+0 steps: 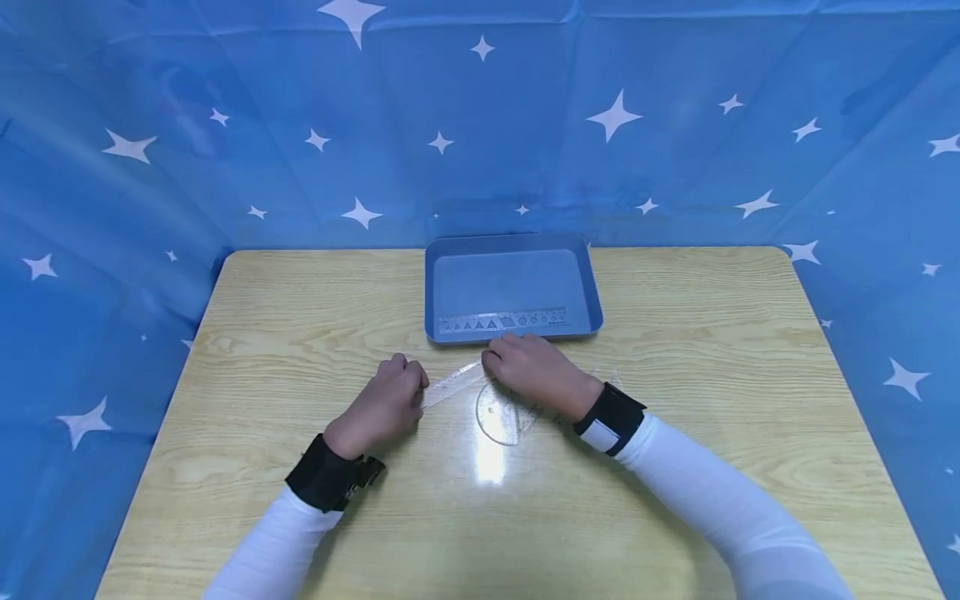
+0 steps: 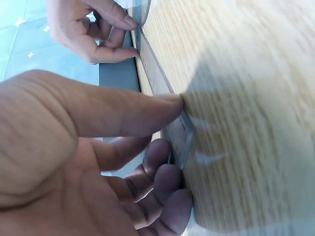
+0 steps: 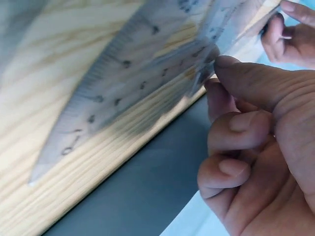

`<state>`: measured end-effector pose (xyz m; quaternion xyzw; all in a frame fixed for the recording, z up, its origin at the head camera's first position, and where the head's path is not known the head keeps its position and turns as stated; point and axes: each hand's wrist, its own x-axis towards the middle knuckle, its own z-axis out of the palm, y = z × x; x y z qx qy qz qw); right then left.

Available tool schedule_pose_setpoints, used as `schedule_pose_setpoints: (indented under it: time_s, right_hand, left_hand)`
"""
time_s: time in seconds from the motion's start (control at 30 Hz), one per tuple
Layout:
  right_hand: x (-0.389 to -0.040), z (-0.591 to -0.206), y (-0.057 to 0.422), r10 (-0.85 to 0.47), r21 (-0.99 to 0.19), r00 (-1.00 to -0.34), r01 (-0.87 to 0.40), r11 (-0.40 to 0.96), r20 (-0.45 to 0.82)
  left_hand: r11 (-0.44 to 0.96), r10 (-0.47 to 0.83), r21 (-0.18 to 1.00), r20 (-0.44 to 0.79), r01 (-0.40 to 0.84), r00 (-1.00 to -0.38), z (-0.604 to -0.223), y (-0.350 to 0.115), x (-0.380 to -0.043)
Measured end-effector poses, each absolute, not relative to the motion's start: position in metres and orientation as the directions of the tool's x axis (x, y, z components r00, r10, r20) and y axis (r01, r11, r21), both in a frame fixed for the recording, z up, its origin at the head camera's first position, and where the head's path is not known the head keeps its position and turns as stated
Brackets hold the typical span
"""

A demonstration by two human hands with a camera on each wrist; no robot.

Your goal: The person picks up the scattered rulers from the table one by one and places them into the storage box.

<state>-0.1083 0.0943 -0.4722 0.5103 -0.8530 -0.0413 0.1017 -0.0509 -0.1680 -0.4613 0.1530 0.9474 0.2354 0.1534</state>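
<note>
A narrow clear ruler (image 1: 453, 385) lies slantwise just in front of the blue tray. My left hand (image 1: 382, 408) pinches its left end between thumb and fingers; that end is close to the tabletop in the left wrist view. At the other end, my right hand (image 1: 536, 371) pinches the ruler with thumb and index finger, the remaining fingers curled. A clear protractor (image 1: 495, 417) lies below the right hand. A clear set square (image 3: 98, 101) with printed numbers shows beside that hand in the right wrist view; the hand and wrist partly hide it in the head view.
The blue tray (image 1: 510, 279) stands at the back middle of the wooden table (image 1: 315, 308). Inside it, along the front side, lies a clear stencil ruler (image 1: 506, 322) with shape cutouts. A blue star-patterned cloth (image 1: 517, 108) hangs behind the table and at its sides.
</note>
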Motion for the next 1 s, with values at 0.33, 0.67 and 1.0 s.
schedule_pose_setpoints:
  time_s: [0.33, 0.67, 1.0]
  right_hand:
    - [-0.106, -0.472, 0.086, -0.852, 0.153, -0.508, -0.838, 0.523, 0.128]
    - [-0.108, -0.466, 0.08, -0.835, 0.093, -0.55, -0.83, 0.55, 0.028]
    - [-0.11, -0.462, 0.082, -0.829, 0.063, -0.559, -0.829, 0.556, -0.038]
  left_hand:
    - [0.822, 0.378, 0.535, -0.256, 0.195, -0.89, -0.467, -0.174, -0.054]
    - [0.836, 0.359, 0.507, -0.213, 0.211, -0.909, -0.467, -0.174, -0.052]
    - [0.842, 0.375, 0.464, -0.137, 0.275, -0.917, -0.464, -0.17, -0.049]
